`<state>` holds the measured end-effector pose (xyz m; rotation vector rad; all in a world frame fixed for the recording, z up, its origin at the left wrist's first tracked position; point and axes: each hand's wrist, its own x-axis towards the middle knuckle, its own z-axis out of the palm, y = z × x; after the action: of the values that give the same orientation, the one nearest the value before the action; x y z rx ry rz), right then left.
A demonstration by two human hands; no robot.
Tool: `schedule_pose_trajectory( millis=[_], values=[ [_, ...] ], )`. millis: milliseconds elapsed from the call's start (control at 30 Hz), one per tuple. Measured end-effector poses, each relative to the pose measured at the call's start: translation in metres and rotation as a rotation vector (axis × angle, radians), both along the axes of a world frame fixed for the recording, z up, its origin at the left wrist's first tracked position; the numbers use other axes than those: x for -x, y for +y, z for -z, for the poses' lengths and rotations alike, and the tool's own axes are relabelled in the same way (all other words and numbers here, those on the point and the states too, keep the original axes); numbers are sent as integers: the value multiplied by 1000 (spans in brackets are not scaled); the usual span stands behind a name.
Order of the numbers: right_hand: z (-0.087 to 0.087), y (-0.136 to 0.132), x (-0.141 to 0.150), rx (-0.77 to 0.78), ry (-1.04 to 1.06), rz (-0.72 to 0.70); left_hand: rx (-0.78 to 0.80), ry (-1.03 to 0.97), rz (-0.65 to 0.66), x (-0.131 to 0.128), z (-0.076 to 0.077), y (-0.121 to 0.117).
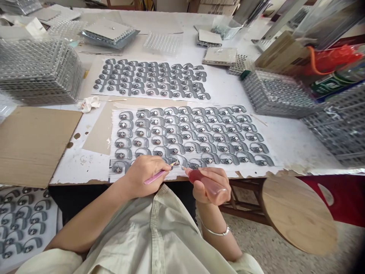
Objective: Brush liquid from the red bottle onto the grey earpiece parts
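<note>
My left hand is closed around a slim pink-purple stick with a yellowish tip, held like a pen. That tip is at a grey hook-shaped piece in the front row. In my right hand is a reddish squeeze bottle, tilted so its thin nozzle points at the same piece. Whether either tip touches the piece, I cannot tell. Similar grey pieces, each with a shiny round part, lie in rows on a white sheet; they look like ear-hook earphone shells.
Behind lies a second board of grey pieces. Stacked trays stand at left and right. A cardboard sheet, crumpled tissue and cotton swab lie leftward. A round wooden stool stands below the table edge.
</note>
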<state>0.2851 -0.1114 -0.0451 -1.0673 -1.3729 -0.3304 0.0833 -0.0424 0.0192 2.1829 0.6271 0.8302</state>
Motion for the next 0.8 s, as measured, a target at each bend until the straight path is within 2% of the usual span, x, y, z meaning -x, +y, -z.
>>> schedule_pose_trajectory(
  millis=[267,467,800],
  values=[
    [-3,1,-1,11,-12,-48,116,79,-13,3,-4,11],
    [-1,2,-2,4,-25,-30,201,121,-50,3,-4,17],
    [-3,4,-1,-3,-3,-45,259,130,-56,2,-3,17]
  ],
)
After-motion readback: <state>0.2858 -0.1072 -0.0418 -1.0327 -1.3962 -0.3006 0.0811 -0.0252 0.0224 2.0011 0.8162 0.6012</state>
